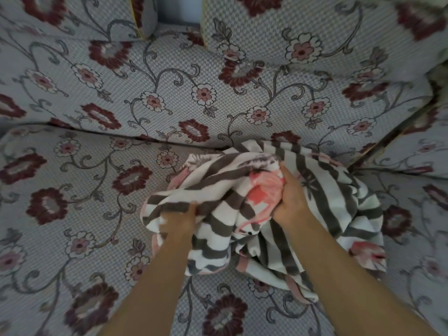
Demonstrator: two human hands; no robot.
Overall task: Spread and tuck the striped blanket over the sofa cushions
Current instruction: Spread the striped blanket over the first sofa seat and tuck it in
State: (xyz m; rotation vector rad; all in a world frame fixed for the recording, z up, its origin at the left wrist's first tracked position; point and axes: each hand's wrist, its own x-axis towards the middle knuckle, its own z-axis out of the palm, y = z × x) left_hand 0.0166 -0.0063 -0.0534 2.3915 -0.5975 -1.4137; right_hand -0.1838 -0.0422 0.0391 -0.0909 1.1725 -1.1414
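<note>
Broadly, a sofa (169, 76) in grey fabric with dark red and pink flowers fills the view, its seat cushion (60, 214) below and its back cushions (315, 69) above, a dark crease running between them.

On the seat, right of centre and up against that crease, lies the striped blanket (327, 197). It sits bunched in a loose heap, grey and white bands folded over one another with pink patches showing through, so none of it is spread yet and the task looks barely begun.

Both hands are sunk into the heap. The left hand (180, 220) grips a fold at the near left edge, fingers buried in the cloth. The right hand (289, 197) closes on a gathered pink part near the middle, fingers curled into the folds.

Judging by the soft rounded folds and fleecy surface, the blanket should be light, limp and not slippery, with nothing fragile about it. It will sag and drag rather than hold shape, so a handful from the middle would only lift the lump. Better holds would be two corners or one hemmed edge, perhaps the pink-bordered strip (244, 264) at the near side, taken well apart so the cloth opens as it lifts.
</note>
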